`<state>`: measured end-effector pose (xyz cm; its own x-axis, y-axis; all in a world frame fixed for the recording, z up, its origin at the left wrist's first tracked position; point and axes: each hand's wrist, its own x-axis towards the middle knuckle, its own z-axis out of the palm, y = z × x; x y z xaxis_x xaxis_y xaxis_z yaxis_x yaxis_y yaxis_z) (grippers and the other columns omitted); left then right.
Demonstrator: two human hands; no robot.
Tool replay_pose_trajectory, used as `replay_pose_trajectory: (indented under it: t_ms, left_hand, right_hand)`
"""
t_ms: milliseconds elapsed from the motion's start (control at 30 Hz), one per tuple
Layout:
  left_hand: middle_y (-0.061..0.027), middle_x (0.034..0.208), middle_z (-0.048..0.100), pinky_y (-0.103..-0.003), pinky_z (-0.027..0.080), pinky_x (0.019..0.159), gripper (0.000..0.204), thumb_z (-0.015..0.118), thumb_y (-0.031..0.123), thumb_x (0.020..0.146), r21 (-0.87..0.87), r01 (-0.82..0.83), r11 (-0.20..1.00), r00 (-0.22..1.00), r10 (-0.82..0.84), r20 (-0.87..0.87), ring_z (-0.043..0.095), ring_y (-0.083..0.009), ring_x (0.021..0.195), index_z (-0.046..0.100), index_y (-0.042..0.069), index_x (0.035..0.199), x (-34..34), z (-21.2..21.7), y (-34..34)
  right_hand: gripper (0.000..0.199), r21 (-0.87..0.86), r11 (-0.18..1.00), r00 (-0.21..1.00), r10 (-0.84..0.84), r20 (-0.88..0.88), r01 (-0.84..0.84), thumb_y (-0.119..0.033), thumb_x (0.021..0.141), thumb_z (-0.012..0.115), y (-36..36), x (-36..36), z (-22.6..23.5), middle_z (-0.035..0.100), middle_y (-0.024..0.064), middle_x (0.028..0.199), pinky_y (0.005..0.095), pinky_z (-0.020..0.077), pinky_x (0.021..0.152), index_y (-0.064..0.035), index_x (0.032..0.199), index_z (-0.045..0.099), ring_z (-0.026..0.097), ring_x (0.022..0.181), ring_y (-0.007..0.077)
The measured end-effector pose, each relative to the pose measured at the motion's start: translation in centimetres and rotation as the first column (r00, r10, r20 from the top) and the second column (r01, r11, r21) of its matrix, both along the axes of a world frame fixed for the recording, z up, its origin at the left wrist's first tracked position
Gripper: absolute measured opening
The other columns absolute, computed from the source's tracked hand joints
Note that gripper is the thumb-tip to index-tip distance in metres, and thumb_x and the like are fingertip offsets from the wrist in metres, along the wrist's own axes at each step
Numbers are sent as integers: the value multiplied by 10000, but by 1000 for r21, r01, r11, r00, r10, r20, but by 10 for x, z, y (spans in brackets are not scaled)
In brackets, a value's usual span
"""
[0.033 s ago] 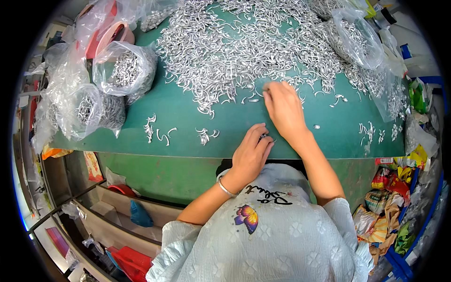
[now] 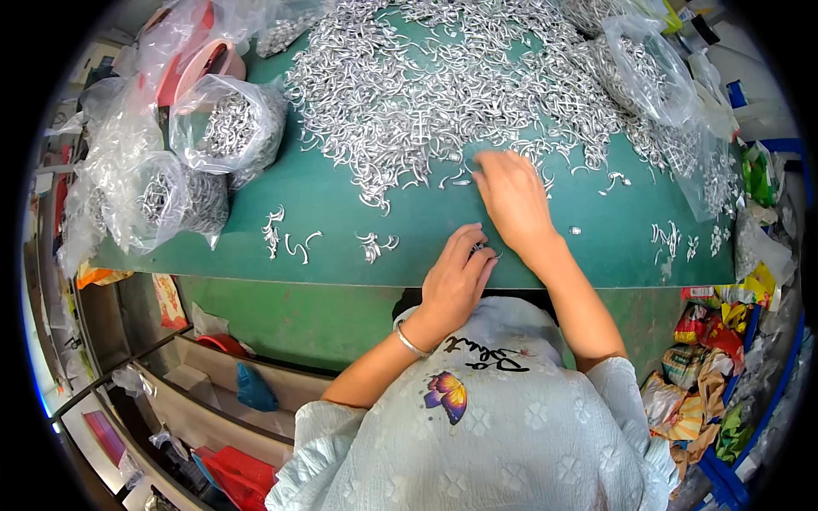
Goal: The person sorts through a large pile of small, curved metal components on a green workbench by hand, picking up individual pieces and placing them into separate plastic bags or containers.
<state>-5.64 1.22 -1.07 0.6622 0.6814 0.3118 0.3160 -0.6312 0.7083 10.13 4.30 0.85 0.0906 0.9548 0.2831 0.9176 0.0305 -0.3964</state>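
In the head view, a green tabletop (image 2: 328, 192) stands over a green floor (image 2: 273, 311); shelving (image 2: 221, 387) is at the left. A broad heap of curved silver metal pieces (image 2: 409, 119) covers its far half. Clear plastic bags (image 2: 271, 132) filled with such pieces stand at the left, near a pink basin (image 2: 203, 64). The left hand (image 2: 456, 277) rests near the table's edge, its fingers curled round small silver pieces (image 2: 482, 248). The right hand (image 2: 515, 204) bends at the heap's near edge; blur leaves its grip uncertain.
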Motion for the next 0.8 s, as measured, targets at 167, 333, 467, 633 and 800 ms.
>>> replay_pose_trajectory:
  t_ms: [167, 333, 467, 633, 800]
  left_hand:
    - [-133, 1101, 548, -432, 474, 905, 209, 713, 11, 787, -50, -82, 995, 996, 85, 40, 533, -362, 1167, 607, 27, 967, 1, 0, -3]
    - [-123, 1120, 553, -471, 447, 963, 244, 690, -1, 796, -17, -119, 993, 992, 119, 51, 527, -360, 1175, 612, 42, 1023, 7, 7, -2]
    - [-114, 1081, 563, -462, 461, 945, 248, 671, -15, 791, 47, -7, 999, 1000, 7, -11, 551, -348, 1135, 617, 41, 1027, 1, 2, 1]
    - [-109, 1015, 566, -410, 488, 871, 241, 665, -31, 774, 29, 30, 999, 999, -30, 12, 574, -332, 1056, 624, 34, 1003, 2, 0, 1]
    - [-106, 1001, 566, -402, 490, 847, 253, 656, -43, 766, 22, 32, 999, 999, -33, 20, 575, -330, 1048, 632, 35, 1005, 1, -1, 0]
  right_hand:
    - [83, -120, 991, 980, 87, 179, -66, -7, 722, 603, -19, 0, 7, 605, 108, 810, 364, 433, 772, -38, 799, 598, 577, 841, 264]
    - [90, -194, 951, 969, 226, -95, -241, -38, 751, 620, -62, 7, 21, 603, 101, 814, 372, 439, 766, -42, 841, 612, 580, 843, 267]
    - [177, -172, 985, 935, -88, -345, 29, -69, 825, 669, -66, 31, 22, 655, 153, 877, 428, 504, 706, -34, 992, 625, 619, 792, 362]
    - [201, -195, 973, 978, -155, -136, 127, -110, 838, 680, -52, 32, 7, 667, 170, 938, 473, 505, 651, -29, 992, 579, 626, 768, 412]
    - [106, -244, 963, 881, -18, -473, -111, -90, 856, 667, -29, 46, 13, 622, 127, 719, 371, 457, 581, -16, 910, 613, 584, 641, 253]
